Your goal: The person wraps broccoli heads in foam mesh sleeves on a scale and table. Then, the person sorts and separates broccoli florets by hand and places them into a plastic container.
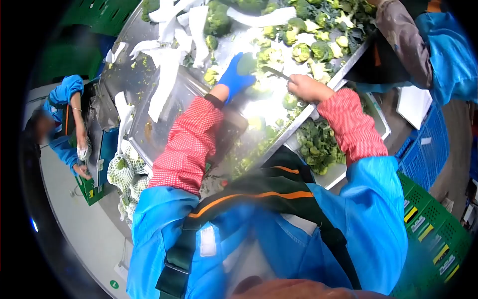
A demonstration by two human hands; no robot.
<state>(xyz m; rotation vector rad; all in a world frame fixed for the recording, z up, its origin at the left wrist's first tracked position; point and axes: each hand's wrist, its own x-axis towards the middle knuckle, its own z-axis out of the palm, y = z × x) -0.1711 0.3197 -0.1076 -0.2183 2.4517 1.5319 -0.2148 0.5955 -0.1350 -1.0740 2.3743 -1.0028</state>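
My left hand (pixel 236 79), in a blue glove, is wrapped round a broccoli head (pixel 246 65) above the metal table (pixel 318 104). To its right my bare right hand (pixel 306 87) grips the handle of a small knife (pixel 275 73), whose blade points left toward that broccoli. Cut florets (pixel 301 52) and leafy pieces lie in a pile beyond my hands. White foam net sleeves (pixel 167 82) are heaped on the left part of the table. Glare washes out the surface between my hands.
A tray of broccoli trimmings (pixel 318 147) sits below the table edge. Netted broccoli (pixel 130 172) hangs at the left. Another person (pixel 64 119) works at far left; a co-worker's sleeve (pixel 406 40) is at upper right. Green crates (pixel 433 234) and a blue crate (pixel 430 149) stand right.
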